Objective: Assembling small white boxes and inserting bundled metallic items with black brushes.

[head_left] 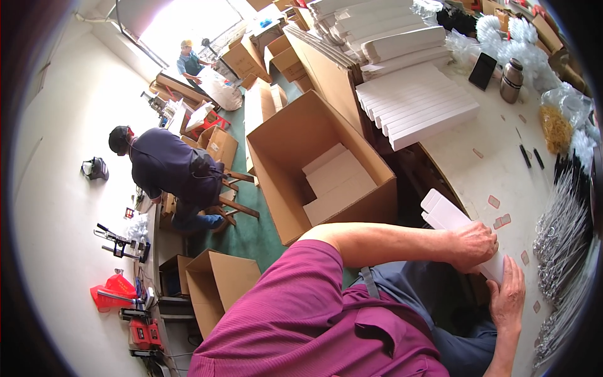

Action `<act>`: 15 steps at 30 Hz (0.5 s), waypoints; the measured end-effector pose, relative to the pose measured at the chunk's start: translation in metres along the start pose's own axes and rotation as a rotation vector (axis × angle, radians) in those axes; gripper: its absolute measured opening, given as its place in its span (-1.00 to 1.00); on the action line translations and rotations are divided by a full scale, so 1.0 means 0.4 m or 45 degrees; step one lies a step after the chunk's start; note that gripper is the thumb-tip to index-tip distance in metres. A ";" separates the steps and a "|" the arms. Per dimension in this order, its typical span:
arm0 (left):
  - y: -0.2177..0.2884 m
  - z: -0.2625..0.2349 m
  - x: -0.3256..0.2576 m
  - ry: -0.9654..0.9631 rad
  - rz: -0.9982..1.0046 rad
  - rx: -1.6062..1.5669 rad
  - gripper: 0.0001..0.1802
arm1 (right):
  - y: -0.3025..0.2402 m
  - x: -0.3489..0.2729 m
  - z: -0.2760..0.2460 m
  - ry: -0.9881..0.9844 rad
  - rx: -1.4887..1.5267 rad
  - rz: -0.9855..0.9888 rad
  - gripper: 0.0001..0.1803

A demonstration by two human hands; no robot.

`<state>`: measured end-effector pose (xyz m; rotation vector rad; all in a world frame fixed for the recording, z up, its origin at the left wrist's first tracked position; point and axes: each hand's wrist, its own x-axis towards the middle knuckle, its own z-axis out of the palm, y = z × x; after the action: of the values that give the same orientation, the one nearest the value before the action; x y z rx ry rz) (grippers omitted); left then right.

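Observation:
A slim white carton [443, 211] lies slantwise at the near edge of the white worktable [465, 160], its flaps standing open at the far end. My left hand [474, 246] is closed around its middle, with the knuckles up. At the near end, my right hand [507, 294] grips the same carton, fingers along one side and thumb on the other. Small reddish-edged labels [502, 221] are scattered on the tabletop beside my hands. Part of the carton is hidden under my left hand.
A large open cardboard box [282, 182] with flat white pieces inside stands left of the table. White cartons [418, 103] are stacked at the far end. A phone [482, 70], a steel flask [512, 80] and thin wire-like bundles [556, 251] lie rightward. Two people [173, 163] work farther off.

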<state>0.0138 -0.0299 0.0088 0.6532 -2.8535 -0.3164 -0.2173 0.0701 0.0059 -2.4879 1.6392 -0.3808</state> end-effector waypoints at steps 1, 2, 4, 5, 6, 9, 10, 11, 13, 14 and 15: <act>0.000 0.009 0.005 0.004 0.004 -0.008 -0.42 | -0.002 0.006 -0.001 -0.007 0.026 0.000 -0.28; 0.003 0.023 0.012 0.011 -0.005 -0.022 -0.42 | -0.004 0.012 -0.001 -0.013 0.054 -0.002 -0.29; 0.007 0.035 0.017 0.021 -0.012 -0.042 -0.41 | -0.003 0.017 0.005 -0.004 0.010 -0.018 -0.29; 0.009 0.038 0.019 0.048 -0.020 -0.030 -0.41 | 0.000 0.017 0.010 0.010 -0.030 -0.039 -0.28; 0.011 0.040 0.022 0.075 -0.029 -0.016 -0.41 | 0.009 0.016 0.015 0.007 -0.034 -0.036 -0.28; 0.016 0.016 0.016 0.093 -0.007 0.019 -0.38 | 0.035 0.003 0.027 0.083 -0.099 -0.100 -0.30; 0.008 0.010 0.007 0.095 -0.006 0.018 -0.38 | 0.037 -0.001 0.028 0.088 -0.104 -0.103 -0.31; -0.005 0.005 -0.003 0.095 -0.015 -0.001 -0.36 | 0.038 -0.003 0.028 0.093 -0.110 -0.105 -0.31; -0.017 -0.006 -0.012 0.046 -0.044 -0.029 -0.33 | 0.039 -0.003 0.021 0.096 -0.116 -0.102 -0.32; -0.013 -0.008 -0.010 0.045 -0.042 -0.032 -0.33 | 0.040 -0.005 0.017 0.099 -0.119 -0.101 -0.33; -0.009 -0.012 -0.008 0.066 -0.034 -0.009 -0.34 | 0.045 -0.006 0.016 0.097 -0.118 -0.099 -0.33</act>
<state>0.0190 -0.0324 0.0120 0.6888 -2.7956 -0.3091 -0.2324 0.0651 -0.0051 -2.6429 1.6267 -0.4229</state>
